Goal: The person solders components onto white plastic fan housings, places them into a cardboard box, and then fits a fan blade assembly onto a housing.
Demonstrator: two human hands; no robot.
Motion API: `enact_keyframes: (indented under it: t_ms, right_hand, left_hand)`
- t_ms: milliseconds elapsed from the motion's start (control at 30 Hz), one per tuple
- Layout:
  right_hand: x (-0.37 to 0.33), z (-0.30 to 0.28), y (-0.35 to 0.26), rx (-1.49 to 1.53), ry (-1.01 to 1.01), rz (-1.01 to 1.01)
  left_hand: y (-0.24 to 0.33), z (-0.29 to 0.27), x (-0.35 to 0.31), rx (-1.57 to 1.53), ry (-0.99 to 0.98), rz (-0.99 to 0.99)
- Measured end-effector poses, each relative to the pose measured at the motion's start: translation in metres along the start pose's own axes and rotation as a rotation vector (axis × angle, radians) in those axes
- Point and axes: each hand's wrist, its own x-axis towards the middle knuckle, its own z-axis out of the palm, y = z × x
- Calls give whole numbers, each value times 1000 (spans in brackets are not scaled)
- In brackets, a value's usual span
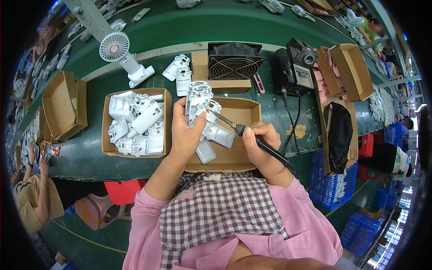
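My left hand is closed around a white plastic housing, its thumb pressing on the part's near side. In my right hand is a soldering iron with a black handle, gripped like a pen. Its metal tip points up and left and reaches the area of the housing near my left thumb; whether it touches cannot be made out. Below the held part, a cardboard tray contains a few white housings. To the left, a cardboard box is filled with similar white housings.
A black cooling fan stands behind the tray. A black soldering station with cables sits at right, beside boxes of pink parts and a black pouch. A white handheld fan stands at back left. Co-workers sit along both sides.
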Motion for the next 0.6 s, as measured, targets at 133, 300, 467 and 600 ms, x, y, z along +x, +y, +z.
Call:
enact_keyframes:
  t_ms: [133, 300, 467, 600]
  right_hand:
    - [0, 1, 2, -12, -13, 19]
    - [1, 2, 0, -26, -40, 36]
    - [1, 3, 0, -28, -44, 40]
    - [2, 3, 1, -38, -39, 21]
  left_hand:
    - [-3, 0, 0, 69, 32, 62]
    - [-3, -1, 0, 129, 41, 71]
    - [-3, -1, 0, 123, 41, 75]
    - [-3, -1, 0, 134, 43, 72]
